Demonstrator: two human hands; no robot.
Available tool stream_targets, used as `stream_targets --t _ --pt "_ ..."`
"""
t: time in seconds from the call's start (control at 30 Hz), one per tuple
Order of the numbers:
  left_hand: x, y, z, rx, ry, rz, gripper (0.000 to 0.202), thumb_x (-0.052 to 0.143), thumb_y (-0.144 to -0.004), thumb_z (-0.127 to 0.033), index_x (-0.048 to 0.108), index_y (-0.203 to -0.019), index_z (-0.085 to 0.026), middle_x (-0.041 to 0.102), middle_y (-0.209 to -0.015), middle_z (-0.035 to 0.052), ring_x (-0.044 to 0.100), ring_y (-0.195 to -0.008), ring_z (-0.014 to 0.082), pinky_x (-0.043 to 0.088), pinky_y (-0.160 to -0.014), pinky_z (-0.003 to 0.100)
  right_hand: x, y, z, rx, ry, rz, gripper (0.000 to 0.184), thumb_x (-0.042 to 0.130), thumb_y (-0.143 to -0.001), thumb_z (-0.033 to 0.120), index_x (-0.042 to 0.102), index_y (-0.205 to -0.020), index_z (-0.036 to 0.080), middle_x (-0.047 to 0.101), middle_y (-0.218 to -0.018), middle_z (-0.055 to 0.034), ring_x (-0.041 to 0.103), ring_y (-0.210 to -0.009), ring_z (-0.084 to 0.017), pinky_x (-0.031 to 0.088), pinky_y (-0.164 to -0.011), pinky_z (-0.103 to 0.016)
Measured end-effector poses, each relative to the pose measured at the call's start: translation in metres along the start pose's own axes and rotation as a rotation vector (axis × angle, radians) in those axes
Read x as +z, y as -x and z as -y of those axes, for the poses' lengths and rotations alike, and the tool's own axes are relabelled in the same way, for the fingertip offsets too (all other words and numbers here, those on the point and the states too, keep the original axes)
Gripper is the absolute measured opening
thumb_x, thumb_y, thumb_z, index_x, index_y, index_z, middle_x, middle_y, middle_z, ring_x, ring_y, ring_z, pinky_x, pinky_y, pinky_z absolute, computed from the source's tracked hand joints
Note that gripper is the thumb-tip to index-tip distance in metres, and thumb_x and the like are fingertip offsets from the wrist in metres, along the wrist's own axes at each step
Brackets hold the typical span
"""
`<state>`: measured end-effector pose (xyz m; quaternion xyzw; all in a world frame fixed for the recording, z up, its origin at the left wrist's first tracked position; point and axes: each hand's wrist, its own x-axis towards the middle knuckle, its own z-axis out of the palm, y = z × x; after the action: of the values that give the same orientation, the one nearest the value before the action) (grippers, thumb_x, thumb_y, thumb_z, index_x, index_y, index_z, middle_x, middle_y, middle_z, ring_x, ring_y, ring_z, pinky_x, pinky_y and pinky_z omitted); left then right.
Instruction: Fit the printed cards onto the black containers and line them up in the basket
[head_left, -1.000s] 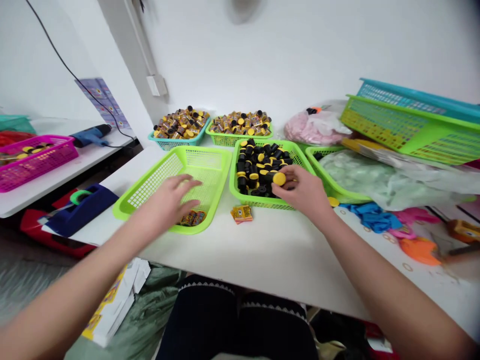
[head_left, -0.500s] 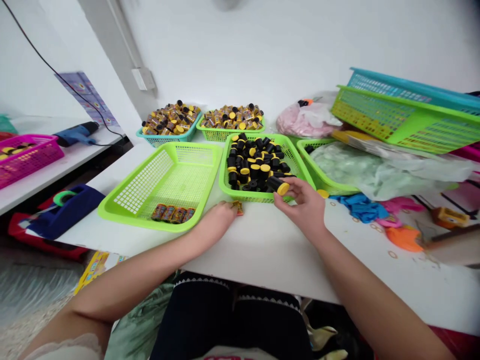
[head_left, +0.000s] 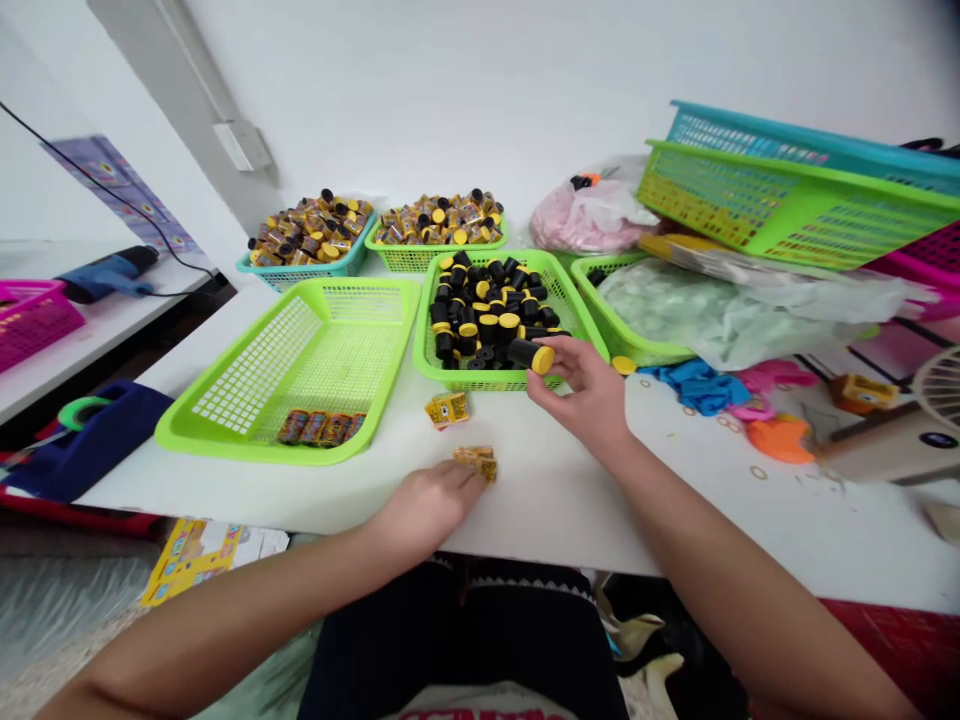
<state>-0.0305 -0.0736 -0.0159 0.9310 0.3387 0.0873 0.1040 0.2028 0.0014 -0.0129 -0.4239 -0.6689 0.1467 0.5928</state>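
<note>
My right hand pinches a black tube with a yellow cap at the near rim of a green basket full of such tubes. My left hand rests on the white table near its front edge, fingers closed on a small yellow-and-orange sticker label. A second such label lies on the table just beyond it. To the left, a wide green basket holds a short row of labelled tubes at its near wall.
Two baskets of labelled tubes stand at the back. On the right lie plastic bags, stacked baskets, balloons and a small fan. A side table with a glue gun is at the left.
My left hand left the wide basket, reached the labels by the tube basket, then drew one back toward the table's front edge. My right hand lifted a tube out to the basket's rim.
</note>
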Motion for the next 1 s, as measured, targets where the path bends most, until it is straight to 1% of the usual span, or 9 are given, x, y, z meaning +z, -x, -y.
stream_targets --t 0.1,0.2,0.27,0.37,0.47,0.57,0.7,0.87,1.0 --pt "-0.007 -0.005 0.005 -0.124 0.225 0.022 0.028 0.046 -0.093 -0.01 0.072 -0.091 -0.02 0.075 -0.09 0.0018 0.072 -0.085 0.0179 0.058 -0.079 0.029 0.0 0.0 0.001 -0.038 0.01 0.006 0.038 0.066 -0.082 0.026 0.061 -0.119 0.025 0.067 -0.113 -0.0062 0.07 -0.087 -0.017 0.063 -0.083 -0.036" --pt "-0.014 -0.009 0.009 -0.193 0.32 -0.05 0.027 0.051 -0.093 -0.015 0.071 -0.11 -0.02 0.074 -0.087 0.0033 0.071 -0.076 0.0183 0.057 -0.075 0.031 0.0 -0.001 0.007 -0.042 0.013 0.005 0.034 0.066 -0.083 0.025 0.062 -0.117 0.024 0.065 -0.114 -0.0072 0.068 -0.091 -0.017 0.062 -0.084 -0.036" --pt "-0.022 -0.015 0.01 -0.161 0.314 -0.135 0.029 0.054 -0.09 -0.015 0.071 -0.114 -0.019 0.073 -0.091 0.0061 0.069 -0.077 0.0179 0.057 -0.077 0.031 -0.001 -0.002 0.011 -0.021 -0.049 0.009 0.034 0.067 -0.082 0.025 0.062 -0.115 0.025 0.065 -0.112 -0.0067 0.067 -0.091 -0.017 0.062 -0.082 -0.035" --pt "-0.04 -0.032 0.013 -0.092 0.419 -0.222 0.02 0.062 -0.082 -0.012 0.076 -0.093 -0.018 0.071 -0.095 0.0065 0.068 -0.077 0.0153 0.056 -0.075 0.029 -0.005 -0.004 0.017 0.027 -0.191 0.0 0.032 0.07 -0.081 0.028 0.061 -0.113 0.026 0.063 -0.113 -0.0065 0.066 -0.083 -0.016 0.061 -0.073 -0.033" --pt "-0.05 -0.056 0.018 -0.174 0.686 -0.285 0.011 0.07 -0.078 -0.017 0.076 -0.087 -0.018 0.074 -0.088 0.0044 0.069 -0.075 0.0153 0.057 -0.07 0.027 -0.015 -0.006 0.019 0.13 -0.298 0.036 0.032 0.07 -0.083 0.037 0.062 -0.114 0.027 0.065 -0.091 -0.0024 0.064 -0.068 -0.015 0.058 -0.062 -0.033" --pt "-0.043 -0.071 0.024 -0.22 0.901 -0.304 0.03 0.07 -0.084 -0.031 0.068 -0.11 -0.018 0.076 -0.086 0.0041 0.071 -0.076 0.0169 0.057 -0.068 0.028 -0.025 -0.008 0.018 0.195 -0.363 0.105 0.034 0.07 -0.084 0.046 0.065 -0.111 0.026 0.064 -0.073 0.001 0.061 -0.059 -0.015 0.055 -0.057 -0.033" --pt "-0.022 -0.068 0.033 -0.16 0.84 -0.23 0.058 0.06 -0.093 -0.028 0.035 -0.144 -0.02 0.071 -0.069 -0.0033 0.065 -0.059 0.0129 0.05 -0.06 0.025 -0.03 -0.009 0.016 0.219 -0.412 0.209 0.036 0.074 -0.081 0.048 0.068 -0.107 0.024 0.067 -0.076 -0.0001 0.06 -0.057 -0.013 0.053 -0.053 -0.03" --pt "-0.014 -0.06 0.036 -0.106 0.838 -0.278 0.057 0.056 -0.093 -0.022 0.024 -0.141 -0.019 0.074 -0.086 0.0039 0.073 -0.08 0.0183 0.056 -0.078 0.033 -0.026 -0.008 0.019 0.286 -0.458 0.354 0.029 0.073 -0.084 0.04 0.07 -0.108 0.023 0.068 -0.077 0.0 0.06 -0.057 -0.012 0.053 -0.052 -0.027" --pt "-0.018 -0.06 0.032 -0.054 1.044 -0.373 0.044 0.054 -0.094 -0.022 0.027 -0.127 -0.022 0.075 -0.096 0.0076 0.075 -0.092 0.0186 0.058 -0.086 0.035 -0.024 -0.008 0.023 0.306 -0.387 0.404 0.023 0.071 -0.085 0.032 0.07 -0.106 0.022 0.066 -0.072 0.0009 0.059 -0.055 -0.01 0.053 -0.051 -0.024"
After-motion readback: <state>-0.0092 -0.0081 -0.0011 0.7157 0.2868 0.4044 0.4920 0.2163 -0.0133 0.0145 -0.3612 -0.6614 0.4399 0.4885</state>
